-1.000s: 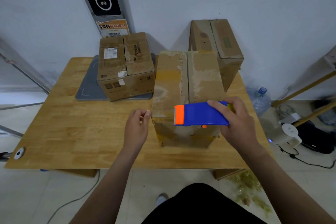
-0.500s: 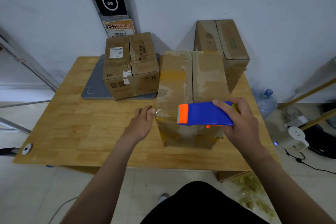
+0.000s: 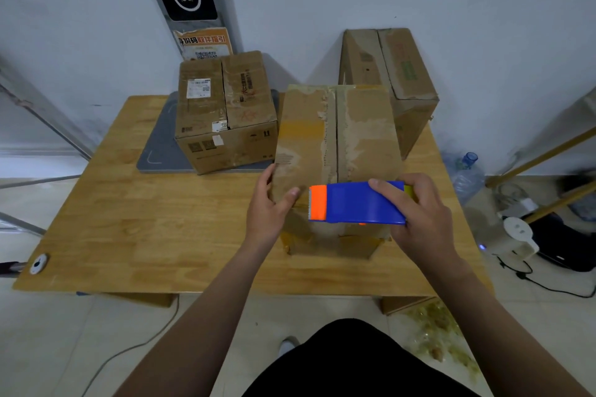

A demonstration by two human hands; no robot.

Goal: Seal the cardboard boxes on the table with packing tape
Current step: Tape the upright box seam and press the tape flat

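Observation:
A tall worn cardboard box [image 3: 338,138] stands near the front of the wooden table [image 3: 129,219], its top flaps closed along a middle seam. My right hand [image 3: 422,219] grips a blue tape dispenser [image 3: 358,201] with an orange toothed end, held sideways over the box's near top edge. My left hand [image 3: 269,206] rests on the box's near left corner, thumb on the top and fingers on the left side. A second box [image 3: 225,109] with a white label sits behind on the left. A third box [image 3: 396,74] leans at the back right.
A grey mat [image 3: 158,148] lies under the second box. A wall panel with a poster [image 3: 206,43] stands behind the table. On the floor to the right are a water bottle [image 3: 464,171], a white device [image 3: 519,235], cables and wooden poles.
My left hand has moved right from beside the box onto its near left corner. The dispenser in my right hand stays over the box's near top edge.

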